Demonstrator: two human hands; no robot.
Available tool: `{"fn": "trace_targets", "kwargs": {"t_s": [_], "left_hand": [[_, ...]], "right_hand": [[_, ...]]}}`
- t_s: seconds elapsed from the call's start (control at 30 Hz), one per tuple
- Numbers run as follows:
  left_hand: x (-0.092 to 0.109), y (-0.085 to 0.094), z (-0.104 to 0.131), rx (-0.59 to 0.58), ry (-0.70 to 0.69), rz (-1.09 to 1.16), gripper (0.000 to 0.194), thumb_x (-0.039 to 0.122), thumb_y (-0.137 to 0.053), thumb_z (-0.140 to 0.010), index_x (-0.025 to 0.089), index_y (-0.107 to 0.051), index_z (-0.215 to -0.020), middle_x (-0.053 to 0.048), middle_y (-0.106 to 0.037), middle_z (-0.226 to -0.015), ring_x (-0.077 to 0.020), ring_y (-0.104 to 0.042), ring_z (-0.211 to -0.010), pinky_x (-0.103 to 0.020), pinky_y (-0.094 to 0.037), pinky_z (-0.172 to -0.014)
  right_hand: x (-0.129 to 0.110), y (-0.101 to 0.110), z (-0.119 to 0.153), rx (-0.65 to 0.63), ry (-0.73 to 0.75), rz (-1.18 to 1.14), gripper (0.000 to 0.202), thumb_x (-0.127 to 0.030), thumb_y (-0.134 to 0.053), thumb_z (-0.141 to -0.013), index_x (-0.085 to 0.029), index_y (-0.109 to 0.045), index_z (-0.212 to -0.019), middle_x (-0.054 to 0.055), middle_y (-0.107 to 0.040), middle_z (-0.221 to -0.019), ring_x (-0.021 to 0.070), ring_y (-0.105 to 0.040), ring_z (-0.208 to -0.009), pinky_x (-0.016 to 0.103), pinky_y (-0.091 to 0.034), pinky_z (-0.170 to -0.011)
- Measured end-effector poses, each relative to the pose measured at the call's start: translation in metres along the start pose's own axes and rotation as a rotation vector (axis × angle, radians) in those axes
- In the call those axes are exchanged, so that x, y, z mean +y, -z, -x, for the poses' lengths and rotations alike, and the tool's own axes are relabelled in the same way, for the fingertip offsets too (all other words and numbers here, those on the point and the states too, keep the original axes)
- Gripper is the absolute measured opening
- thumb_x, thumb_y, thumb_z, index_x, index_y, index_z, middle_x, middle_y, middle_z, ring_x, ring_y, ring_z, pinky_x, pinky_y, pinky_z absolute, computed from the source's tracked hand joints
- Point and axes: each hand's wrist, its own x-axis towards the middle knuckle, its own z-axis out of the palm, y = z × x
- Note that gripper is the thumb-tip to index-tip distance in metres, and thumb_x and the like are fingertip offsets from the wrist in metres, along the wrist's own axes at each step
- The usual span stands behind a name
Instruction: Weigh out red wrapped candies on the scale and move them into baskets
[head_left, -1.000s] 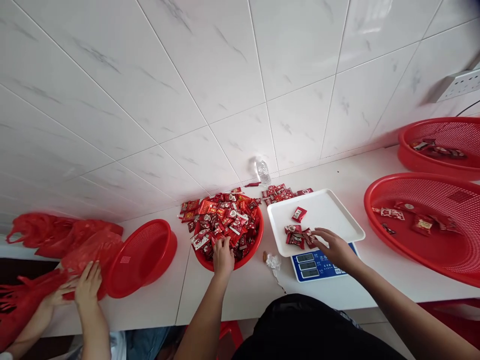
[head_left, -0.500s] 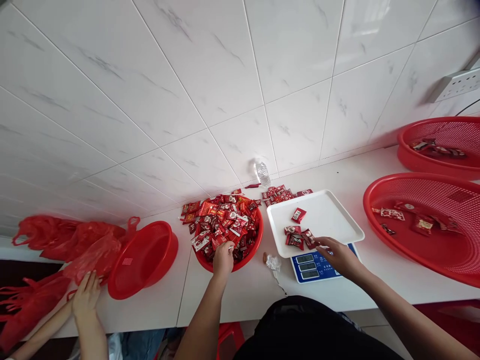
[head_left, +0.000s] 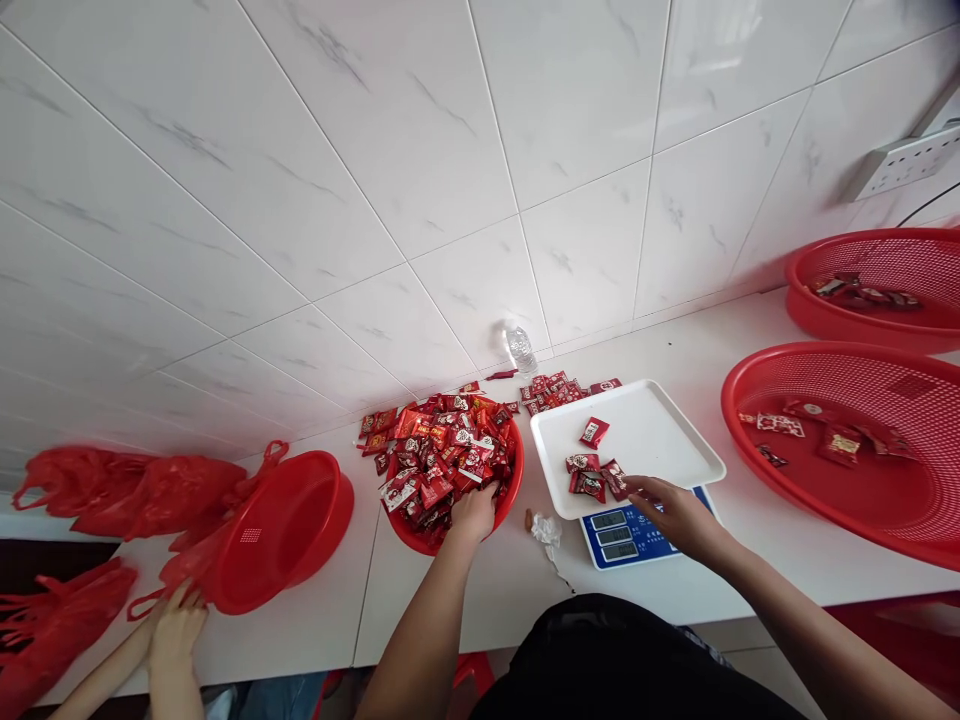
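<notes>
My left hand [head_left: 474,514] reaches into the near right side of a red basket [head_left: 516,462] heaped with small wrapped snack packets [head_left: 435,440]. Its fingers go down among the packets, so their tips are hidden. My right hand [head_left: 679,515] is at the front edge of a white tray [head_left: 660,430], with thumb and fingers closed on the end of a dark red snack packet [head_left: 616,480]. Beside that packet lie a few more on the tray, one red packet [head_left: 594,432] apart from the others. A blue scale [head_left: 622,535] with several displays carries the tray.
Loose packets [head_left: 555,390] and a clear bottle [head_left: 519,345] are behind the tray. Crumpled clear plastic [head_left: 546,530] lies between basket and scale. Two wide red baskets [head_left: 750,480] stand right. At left, another person's hands [head_left: 178,630] are near red bags [head_left: 172,490] and a red basin [head_left: 277,540].
My left hand has moved right and deeper among the packets in the basket. My right hand stays at the same packet. The other person's hands have shifted slightly lower, beside the basin.
</notes>
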Motion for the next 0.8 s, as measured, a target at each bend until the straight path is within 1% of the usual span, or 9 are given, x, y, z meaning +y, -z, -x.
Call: {"fn": "trace_targets", "kwargs": {"t_s": [0.07,0.17,0.33,0.4,0.47,0.57,0.63,0.73,0.8], "left_hand": [[-0.001,0.001,-0.003,-0.026,-0.004,0.038,0.036,0.021,-0.046,-0.08,0.03,-0.061,-0.112,-0.01,-0.067,-0.094,-0.0266,-0.062,-0.089,-0.036,-0.043,-0.076],[-0.002,0.004,-0.003,-0.014,-0.01,0.06,0.031,0.019,-0.047,-0.079,0.027,-0.064,-0.104,-0.009,-0.068,-0.095,-0.0249,-0.062,-0.089,-0.032,-0.042,-0.074],[-0.006,0.01,0.006,0.053,-0.022,0.143,0.012,0.027,-0.054,-0.077,0.023,-0.063,-0.084,-0.004,-0.067,-0.079,-0.0191,-0.061,-0.073,-0.025,-0.039,-0.064],[-0.01,0.015,0.012,0.065,-0.033,0.186,0.007,0.026,-0.055,-0.076,0.022,-0.062,-0.075,-0.002,-0.065,-0.072,-0.0163,-0.059,-0.066,-0.023,-0.038,-0.061],[-0.013,0.021,0.017,0.049,-0.057,0.238,0.008,0.021,-0.053,-0.075,0.022,-0.061,-0.072,0.0,-0.065,-0.07,-0.0143,-0.057,-0.063,-0.022,-0.037,-0.059],[-0.018,0.032,0.025,0.006,-0.087,0.308,0.016,0.016,-0.048,-0.075,0.022,-0.063,-0.073,0.0,-0.066,-0.072,-0.0133,-0.056,-0.062,-0.021,-0.037,-0.059],[-0.018,0.04,0.03,0.007,-0.117,0.334,0.02,0.014,-0.046,-0.074,0.022,-0.064,-0.074,0.0,-0.066,-0.073,-0.0137,-0.057,-0.064,-0.022,-0.038,-0.061],[-0.01,0.052,0.037,0.007,-0.188,0.404,0.023,0.013,-0.044,-0.074,0.021,-0.065,-0.075,0.0,-0.067,-0.077,-0.0148,-0.059,-0.07,-0.023,-0.041,-0.066],[0.003,0.058,0.038,-0.004,-0.259,0.47,0.022,0.015,-0.044,-0.076,0.021,-0.066,-0.077,0.0,-0.068,-0.081,-0.0149,-0.06,-0.073,-0.023,-0.042,-0.068]], "right_hand": [[0.0,0.0,0.0,-0.002,0.002,-0.009,0.037,-0.045,-0.047,-0.082,-0.029,-0.06,-0.112,0.004,-0.067,-0.106,0.0254,-0.062,-0.093,0.037,-0.049,-0.079],[-0.001,-0.001,-0.001,-0.02,0.001,-0.013,0.037,-0.045,-0.047,-0.081,-0.03,-0.06,-0.113,0.004,-0.067,-0.106,0.0262,-0.062,-0.094,0.038,-0.049,-0.079],[-0.002,0.001,-0.003,-0.036,0.016,-0.015,0.038,-0.048,-0.044,-0.083,-0.03,-0.06,-0.113,0.004,-0.066,-0.108,0.0264,-0.061,-0.097,0.038,-0.049,-0.08],[-0.004,0.003,-0.003,-0.036,0.018,-0.014,0.038,-0.047,-0.044,-0.083,-0.029,-0.06,-0.112,0.004,-0.066,-0.109,0.0262,-0.061,-0.097,0.037,-0.049,-0.08],[-0.005,0.004,-0.003,-0.045,0.017,-0.017,0.037,-0.047,-0.043,-0.084,-0.028,-0.06,-0.112,0.005,-0.066,-0.109,0.0261,-0.061,-0.098,0.037,-0.048,-0.08],[-0.005,0.003,-0.005,-0.055,0.018,-0.027,0.037,-0.047,-0.044,-0.083,-0.029,-0.06,-0.111,0.004,-0.065,-0.111,0.0262,-0.061,-0.098,0.038,-0.048,-0.081],[-0.004,0.001,-0.006,-0.055,0.021,-0.038,0.037,-0.047,-0.045,-0.082,-0.029,-0.061,-0.111,0.004,-0.065,-0.11,0.0263,-0.061,-0.098,0.038,-0.048,-0.082],[-0.005,0.0,-0.008,-0.056,0.029,-0.054,0.037,-0.046,-0.046,-0.082,-0.03,-0.061,-0.111,0.004,-0.066,-0.109,0.0262,-0.061,-0.098,0.038,-0.047,-0.082],[-0.006,0.0,-0.009,-0.06,0.038,-0.054,0.038,-0.046,-0.046,-0.083,-0.029,-0.06,-0.113,0.004,-0.066,-0.109,0.0256,-0.061,-0.097,0.037,-0.048,-0.083]]}}
